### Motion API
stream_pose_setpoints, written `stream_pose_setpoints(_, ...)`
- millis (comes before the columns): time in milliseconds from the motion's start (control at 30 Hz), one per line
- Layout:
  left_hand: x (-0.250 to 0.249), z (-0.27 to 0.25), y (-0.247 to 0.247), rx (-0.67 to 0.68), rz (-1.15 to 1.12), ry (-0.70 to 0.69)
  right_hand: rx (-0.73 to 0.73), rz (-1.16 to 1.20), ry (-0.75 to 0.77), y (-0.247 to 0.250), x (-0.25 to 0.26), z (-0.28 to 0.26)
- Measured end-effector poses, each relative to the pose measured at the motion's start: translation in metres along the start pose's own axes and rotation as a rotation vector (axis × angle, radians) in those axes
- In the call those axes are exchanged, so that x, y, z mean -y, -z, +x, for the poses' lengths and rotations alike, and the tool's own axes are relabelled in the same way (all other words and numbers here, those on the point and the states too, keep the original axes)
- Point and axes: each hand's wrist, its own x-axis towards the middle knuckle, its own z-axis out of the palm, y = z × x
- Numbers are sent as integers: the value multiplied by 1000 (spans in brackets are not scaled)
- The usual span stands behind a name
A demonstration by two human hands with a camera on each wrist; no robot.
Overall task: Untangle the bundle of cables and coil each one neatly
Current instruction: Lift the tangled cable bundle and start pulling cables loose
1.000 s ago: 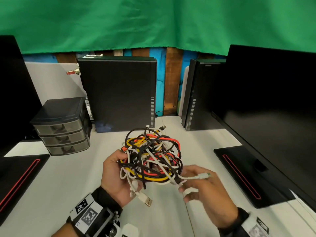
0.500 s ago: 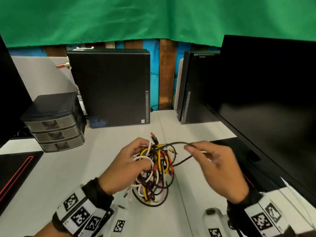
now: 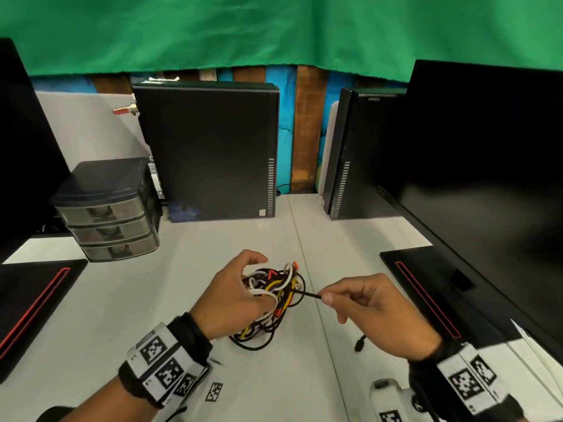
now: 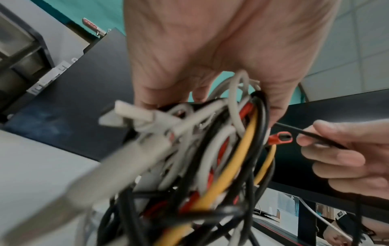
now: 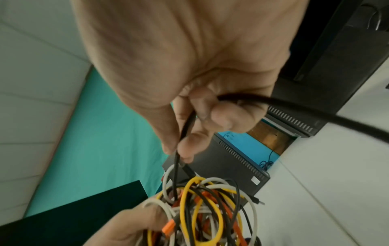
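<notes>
White desk [image 3: 152, 315], lower centre: left hand [image 3: 231, 296] grips the tangled bundle [image 3: 274, 296]; right hand [image 3: 374, 312] pinches one black cable [image 3: 307, 294]. No cable looks freed or coiled yet.

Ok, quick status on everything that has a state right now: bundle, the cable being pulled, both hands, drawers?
cable bundle: still tangled, held above the desk
black cable: one strand drawn taut out of the bundle
left hand: grips the bundle
right hand: pinches the black cable
drawer unit: all three drawers shut
</notes>
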Motion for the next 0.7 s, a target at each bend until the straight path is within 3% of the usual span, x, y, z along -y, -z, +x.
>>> stream_pose_setpoints(133, 9, 2, -4, 45, 10, 91, 6, -29, -46, -7, -14, 2)
stream_pose_setpoints(233, 16, 1, -1, 261, -110, 125, -67, -61, -60, -13, -23, 5)
stream_pose_setpoints(333, 20, 0, 7, 414, -400, 138, -158, -6, -40, -21, -28, 7)
stream_pose_setpoints(433, 26, 7, 10, 304, -498, 133, -185, 46, -52, -23, -31, 9)
stream_pose_setpoints(533, 32, 12, 10, 82, -213, 49, -174, 4, -67, -21, -35, 10)
stream_pose_setpoints(600, 26, 11, 9, 6, -23, -47, -271, -76, -30, -23, -33, 7)
stream_pose_setpoints(700, 0, 11, 10, -44, -41, -174, -404, -243, 124, -28, -17, 7)
